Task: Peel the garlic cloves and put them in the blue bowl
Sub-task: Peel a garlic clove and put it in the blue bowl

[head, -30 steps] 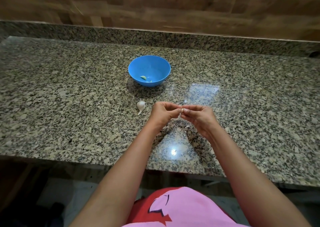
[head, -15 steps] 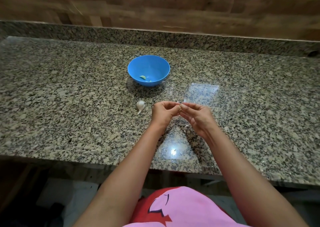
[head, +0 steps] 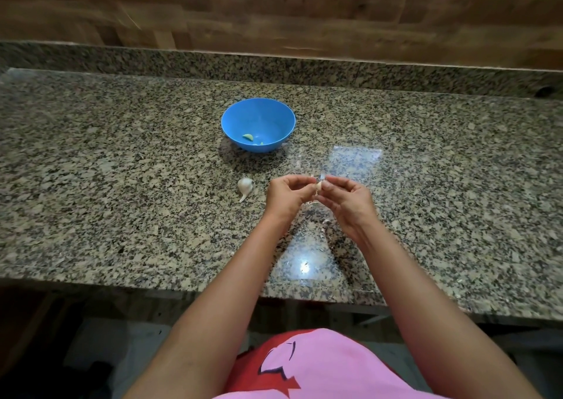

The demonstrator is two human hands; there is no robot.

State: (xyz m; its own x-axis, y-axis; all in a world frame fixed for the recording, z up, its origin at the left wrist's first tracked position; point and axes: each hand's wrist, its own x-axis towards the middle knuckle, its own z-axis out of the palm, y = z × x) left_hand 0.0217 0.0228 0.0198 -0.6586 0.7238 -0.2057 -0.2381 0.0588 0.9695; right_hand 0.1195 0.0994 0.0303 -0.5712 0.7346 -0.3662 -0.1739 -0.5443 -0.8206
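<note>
Granite table [head: 122, 185], wood wall behind. Both hands up over it w/ one garlic clove [head: 318, 186] between them: left hand [head: 289, 194] grip pinching it steady, right hand [head: 345, 199] grip pinching at the skin, prob. to peel. Blue bowl [head: 234, 118] just beyond holds peeled bits; unpeeled clove [head: 245, 186] waits beside the left hand.

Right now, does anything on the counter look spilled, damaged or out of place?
Nothing stands out. Bits of garlic skin lie on the granite counter under the hands, as expected from peeling; the blue bowl sits upright.

On the counter [head: 122, 185], a garlic piece [head: 245, 185] lies before the bowl [head: 234, 124], left of both hands' grip on a clove [head: 318, 186].
</note>
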